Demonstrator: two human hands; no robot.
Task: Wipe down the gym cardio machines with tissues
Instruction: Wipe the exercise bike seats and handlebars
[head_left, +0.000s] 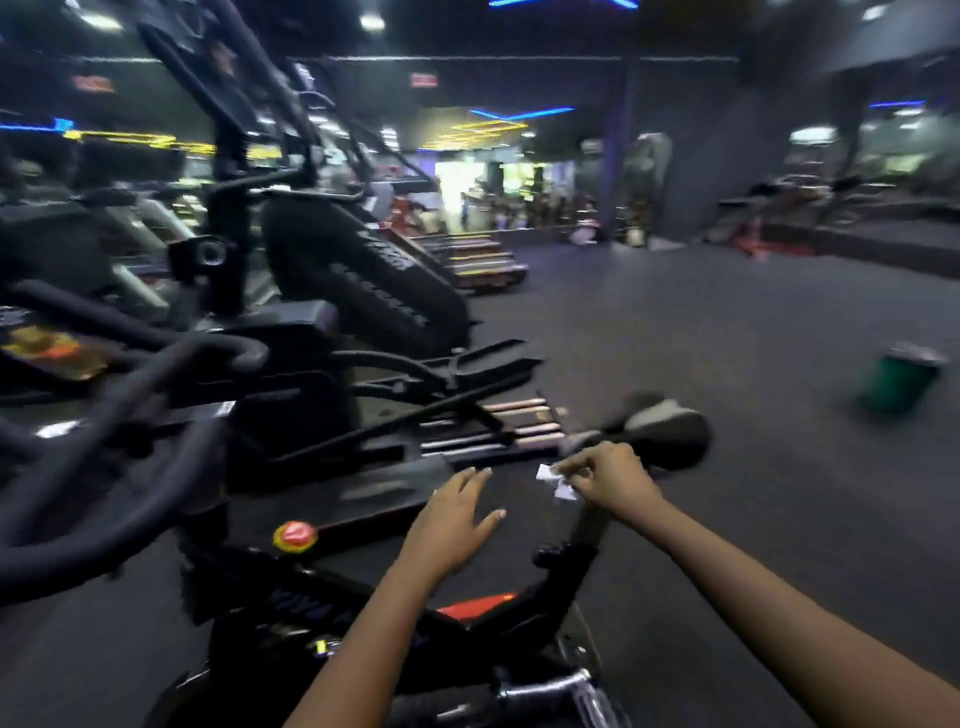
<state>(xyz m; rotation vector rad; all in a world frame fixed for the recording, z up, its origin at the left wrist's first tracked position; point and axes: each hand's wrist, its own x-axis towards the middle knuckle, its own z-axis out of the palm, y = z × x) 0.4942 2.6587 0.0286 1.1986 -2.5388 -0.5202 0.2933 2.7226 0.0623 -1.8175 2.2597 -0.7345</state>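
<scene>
The right hand (605, 475) is pinching a crumpled white tissue (558, 480) in its grip, just beside the saddle (660, 428). The left hand (449, 519) is hovering above the bike frame (561, 587), its grip wide.

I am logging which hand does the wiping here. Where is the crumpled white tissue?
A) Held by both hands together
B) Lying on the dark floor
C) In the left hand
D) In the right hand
D: the right hand pinches the crumpled white tissue just beside the black bike saddle, while the left hand is spread open and holds nothing.
</scene>
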